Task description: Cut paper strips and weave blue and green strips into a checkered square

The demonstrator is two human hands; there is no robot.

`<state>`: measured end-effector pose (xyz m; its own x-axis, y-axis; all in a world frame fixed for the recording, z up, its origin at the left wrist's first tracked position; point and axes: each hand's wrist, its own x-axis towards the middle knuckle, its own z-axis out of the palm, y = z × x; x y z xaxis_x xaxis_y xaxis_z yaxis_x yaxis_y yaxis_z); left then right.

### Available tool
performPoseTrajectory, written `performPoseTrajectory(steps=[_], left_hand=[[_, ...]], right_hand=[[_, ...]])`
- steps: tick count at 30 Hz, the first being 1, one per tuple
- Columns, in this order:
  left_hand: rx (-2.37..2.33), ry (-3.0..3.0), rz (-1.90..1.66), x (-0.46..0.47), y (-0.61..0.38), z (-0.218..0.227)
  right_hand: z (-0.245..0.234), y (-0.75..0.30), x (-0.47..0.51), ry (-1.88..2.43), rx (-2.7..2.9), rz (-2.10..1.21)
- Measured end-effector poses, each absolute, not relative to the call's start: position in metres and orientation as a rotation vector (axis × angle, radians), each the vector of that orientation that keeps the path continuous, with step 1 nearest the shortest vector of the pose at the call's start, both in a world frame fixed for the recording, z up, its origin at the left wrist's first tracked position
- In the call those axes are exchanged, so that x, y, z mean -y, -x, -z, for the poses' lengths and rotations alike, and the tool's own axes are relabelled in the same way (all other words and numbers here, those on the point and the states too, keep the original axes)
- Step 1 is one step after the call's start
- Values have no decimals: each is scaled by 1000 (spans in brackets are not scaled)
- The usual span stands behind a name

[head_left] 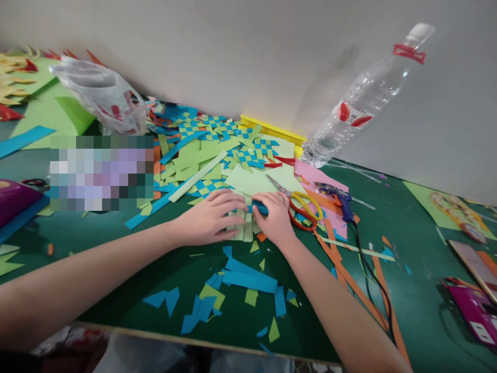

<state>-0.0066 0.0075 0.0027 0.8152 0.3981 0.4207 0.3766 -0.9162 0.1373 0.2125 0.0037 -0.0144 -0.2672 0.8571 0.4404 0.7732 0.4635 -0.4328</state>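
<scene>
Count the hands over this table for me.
2: the left hand, spread over pale green paper strips, and the right hand, at their right side. No others show.

Under the fingers (229,220), the strips (247,231) are matt, smooth paper. Right of the fingers, the scissors (288,194) have shiny metal blades (277,183) and smooth plastic handles (297,196). Beyond the fingers to the right, the bottle (351,113) is clear, glossy plastic; far left of the fingers, the bag (101,93) is thin, crinkled plastic. Around the fingers, the counter (128,292) looks smooth, faintly glossy.
</scene>
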Motion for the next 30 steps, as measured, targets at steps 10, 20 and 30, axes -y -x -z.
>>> performPoseTrajectory(steps=[10,20,30], left_hand=[[-161,-2805,-513,9,-2,-12],[-246,-2773,-398,5,1,-10],[-276,-2597,-515,4,-1,-9]], right_hand=[[13,-211,-4,1366,2070,-207],[15,-212,-4,1366,2057,-185],[14,-211,-4,1395,2060,-204]])
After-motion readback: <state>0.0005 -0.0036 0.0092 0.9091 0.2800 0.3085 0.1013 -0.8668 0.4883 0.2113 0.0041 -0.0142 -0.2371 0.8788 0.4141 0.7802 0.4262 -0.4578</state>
